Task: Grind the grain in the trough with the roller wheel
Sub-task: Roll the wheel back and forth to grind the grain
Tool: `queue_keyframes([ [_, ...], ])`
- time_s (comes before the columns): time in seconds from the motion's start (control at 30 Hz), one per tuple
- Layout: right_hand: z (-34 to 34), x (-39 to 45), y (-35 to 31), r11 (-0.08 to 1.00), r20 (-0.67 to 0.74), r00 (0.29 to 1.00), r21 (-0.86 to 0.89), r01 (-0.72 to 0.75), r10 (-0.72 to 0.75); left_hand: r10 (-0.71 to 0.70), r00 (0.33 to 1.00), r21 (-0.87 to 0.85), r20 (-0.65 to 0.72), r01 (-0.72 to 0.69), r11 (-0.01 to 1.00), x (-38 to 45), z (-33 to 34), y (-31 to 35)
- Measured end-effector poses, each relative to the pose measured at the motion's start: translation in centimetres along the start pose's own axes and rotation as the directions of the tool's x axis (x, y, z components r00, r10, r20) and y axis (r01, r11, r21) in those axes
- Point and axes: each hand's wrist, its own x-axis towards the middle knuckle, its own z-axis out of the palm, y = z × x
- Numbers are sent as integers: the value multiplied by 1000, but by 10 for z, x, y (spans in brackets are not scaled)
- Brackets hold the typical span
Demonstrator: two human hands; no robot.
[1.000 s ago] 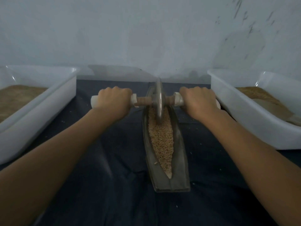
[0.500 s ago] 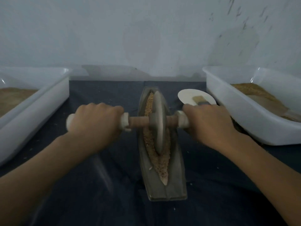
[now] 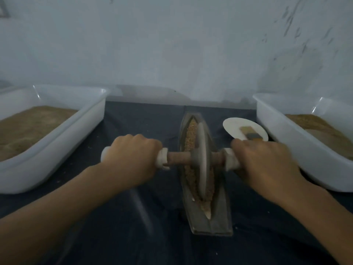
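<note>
A boat-shaped metal trough [image 3: 217, 220] lies lengthwise on the dark cloth, filled with tan grain [image 3: 190, 131]. The roller wheel [image 3: 202, 159], a grey disc on a brown axle with white handles, stands upright in the trough's middle to near part. My left hand [image 3: 131, 157] grips the left handle. My right hand [image 3: 261, 165] grips the right handle, hiding most of it. The grain under the disc is hidden.
A white tub [image 3: 63, 142] with brown ground material stands at the left, and another white tub [image 3: 298, 150] with grain at the right. A white plate [image 3: 235, 127] holding a small brush sits beyond my right hand. A pale wall closes the back.
The wheel has rolled from the trough's far end toward me, to its middle and near part. Both hands came back with it, uncovering the white plate.
</note>
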Motion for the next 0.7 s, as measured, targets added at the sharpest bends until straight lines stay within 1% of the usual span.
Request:
queue_keyframes([
  [0.07,-17,-14,-4,999,-27,1000,50,5,-3,33,999,21,-40,-32,999,-15,-7,1],
  [0.17,-10,-10,-5,996,40,999,87,-11,8,28,998,43,-47,-26,999,-8,-7,10],
  [0.33,53,49,3,993,80,990,11,-117,116,-79,996,13,-51,80,997,59,17,14],
  [0.4,64,75,9,992,73,990,-21,-121,122,-104,994,-20,-40,103,994,83,25,9],
  [0.47,64,87,9,993,80,990,-31,-118,120,-99,994,-41,-40,97,994,93,30,7],
  [0.6,37,52,-1,997,125,990,-18,-69,71,-19,999,-46,-38,17,999,57,19,7],
  [0.63,28,36,-4,998,110,992,-27,-57,59,19,997,-23,-71,-21,1000,41,16,6],
  [0.7,9,3,-10,998,12,999,28,-54,53,147,965,46,-216,-140,989,5,6,8],
])
